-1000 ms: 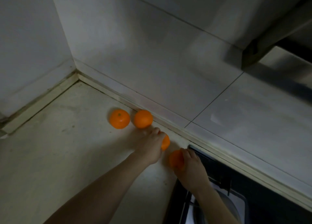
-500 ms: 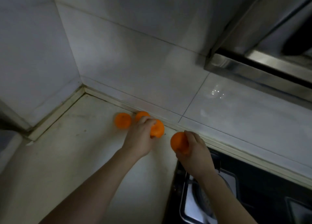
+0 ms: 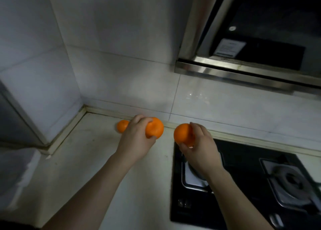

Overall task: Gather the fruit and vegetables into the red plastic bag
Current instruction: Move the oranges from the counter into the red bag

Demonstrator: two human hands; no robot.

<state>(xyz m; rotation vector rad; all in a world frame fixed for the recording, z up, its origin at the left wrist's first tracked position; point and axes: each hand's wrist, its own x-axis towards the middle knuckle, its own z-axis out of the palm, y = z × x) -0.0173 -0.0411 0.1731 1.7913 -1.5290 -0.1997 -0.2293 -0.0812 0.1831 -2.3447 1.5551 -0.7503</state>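
My left hand grips an orange lifted above the pale countertop. My right hand holds a second orange over the near-left corner of the black gas hob. A third orange lies on the counter by the wall, just left of my left hand and partly behind it. Another orange seen earlier is hidden behind my left hand. No red plastic bag is in view.
White tiled walls meet in a corner at the back left. A steel range hood hangs at the upper right. The hob has two burners. A grey appliance side stands at the left.
Both hands have lifted their oranges off the counter and drawn them toward me. My view has tilted up, bringing the range hood and the hob into sight.
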